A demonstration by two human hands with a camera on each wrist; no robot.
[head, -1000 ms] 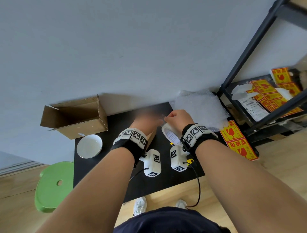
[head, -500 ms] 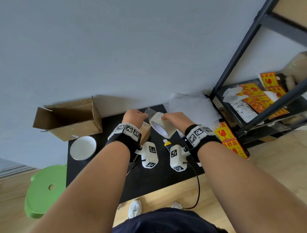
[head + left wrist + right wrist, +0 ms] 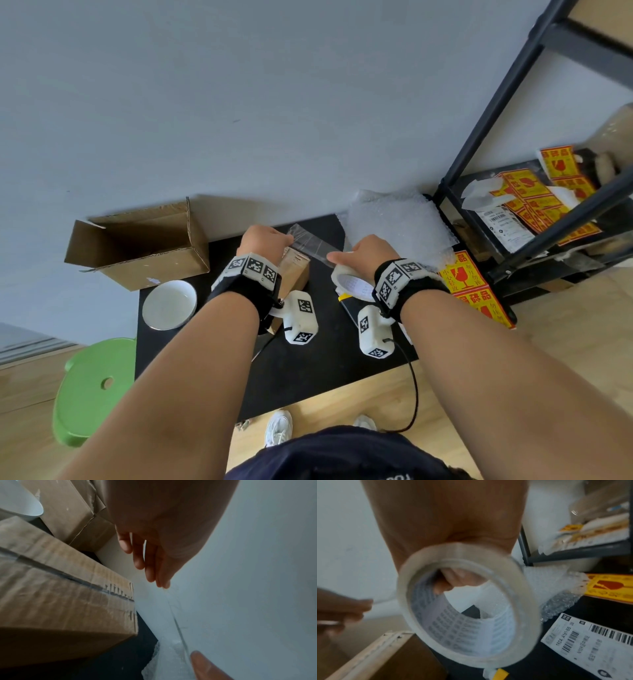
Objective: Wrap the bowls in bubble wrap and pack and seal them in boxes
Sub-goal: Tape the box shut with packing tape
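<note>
You stand at a black surface (image 3: 308, 370) set against a pale wall. Your right hand (image 3: 368, 251) grips one roll of clear tape (image 3: 352, 282), fingers (image 3: 458, 578) curled through its core and thumb on the outside. One strip of tape (image 3: 313, 243) stretches leftward from the roll to your left hand (image 3: 263, 240), which pinches its free end between thumb and fingertips; the other left fingers (image 3: 149, 566) hang straight and close together.

Two cardboard boxes are on the surface. One small closed box (image 3: 294, 274) sits directly under your left wrist, tape already along its top seam, with the new strip held just above it. One larger open box (image 3: 144, 246) lies on its side at the far left, against the wall. One white bowl (image 3: 169, 305) sits unwrapped just near of that open box, well left of your hands.

One heap of bubble wrap (image 3: 397, 222) lies at the far right of the surface. Beside it lie two yellow-and-red fragile stickers (image 3: 462, 277), and one printed shipping label (image 3: 594, 647) lies under the roll. A black shelf rack (image 3: 534, 205) stands at right, holding more stickers. One green stool (image 3: 92, 387) stands at near left.
</note>
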